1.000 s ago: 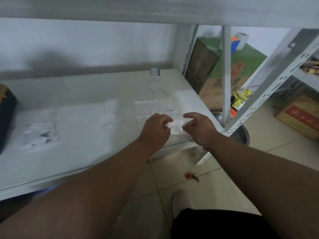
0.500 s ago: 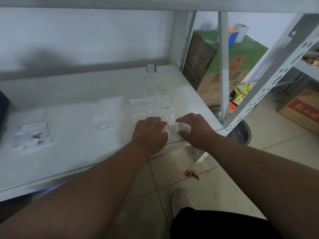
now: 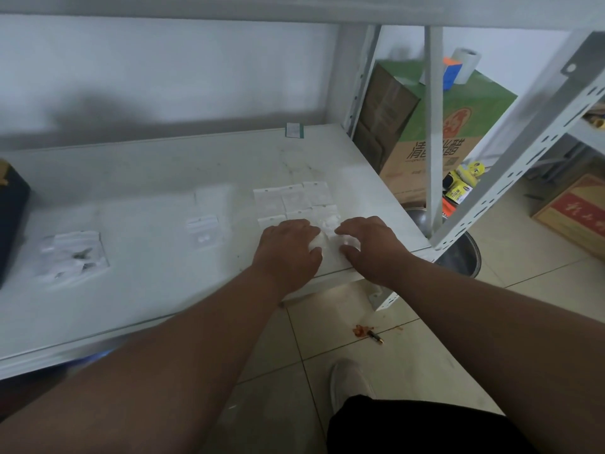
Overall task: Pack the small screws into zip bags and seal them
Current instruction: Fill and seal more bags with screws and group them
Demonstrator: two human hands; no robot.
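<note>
Both hands have come down since the earlier frame: the zip bag (image 3: 328,239) once pinched up between them now lies flat on the tabletop (image 3: 157,178), at the near end of the grid of laid-out bags (image 3: 294,201). The left hand (image 3: 288,252) and right hand (image 3: 371,245) rest palm-down, fingers spread, pressing on either side of this bag; neither is closed around it. Whether screws are inside cannot be told, as the contents appear only as a pale lump.

Handling judgement: the bag is thin, limp film, very light and slick, and likely to slide on the smooth tabletop. Take hold at the stiffer zip strip along the top edge, pinching with thumb and forefinger, and run along its length to seal. Avoid pressing on the contents.

Left of the grid lies a single bag (image 3: 203,229); farther left, a loose pile of bags (image 3: 70,257).
</note>
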